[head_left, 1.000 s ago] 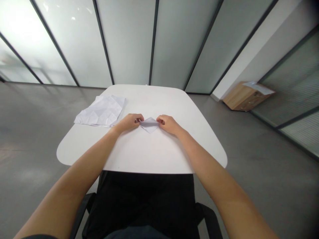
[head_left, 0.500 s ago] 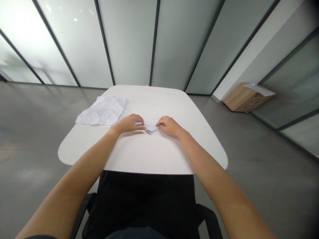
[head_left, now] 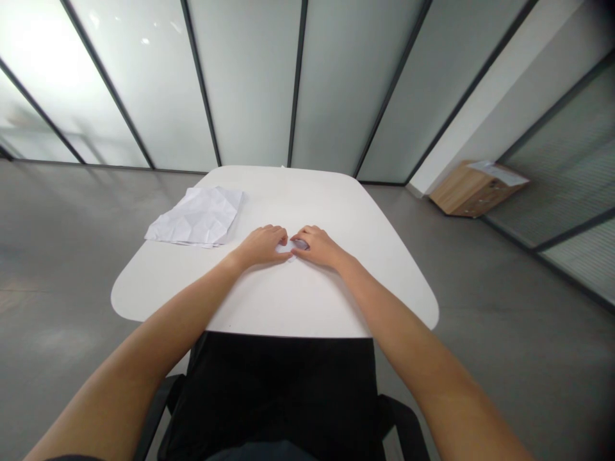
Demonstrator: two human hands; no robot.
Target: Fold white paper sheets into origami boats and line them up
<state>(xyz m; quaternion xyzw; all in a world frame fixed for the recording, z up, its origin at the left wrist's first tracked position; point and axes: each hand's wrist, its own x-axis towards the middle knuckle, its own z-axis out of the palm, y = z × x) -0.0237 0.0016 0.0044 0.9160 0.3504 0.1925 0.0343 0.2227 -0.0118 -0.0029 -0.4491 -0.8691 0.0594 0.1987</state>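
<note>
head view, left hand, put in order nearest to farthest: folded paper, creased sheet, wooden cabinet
From the left hand:
1. folded paper, touching it, to its right
2. creased sheet, on the table, to its left
3. wooden cabinet, on the floor, far right

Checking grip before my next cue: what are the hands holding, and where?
The left hand and right hand hold a small folded white paper by its opposite sides.

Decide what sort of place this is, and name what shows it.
Probably a modern office or meeting room: frosted glass partitions with dark frames, a white rounded table, and a low wooden cabinet by the wall.
</note>
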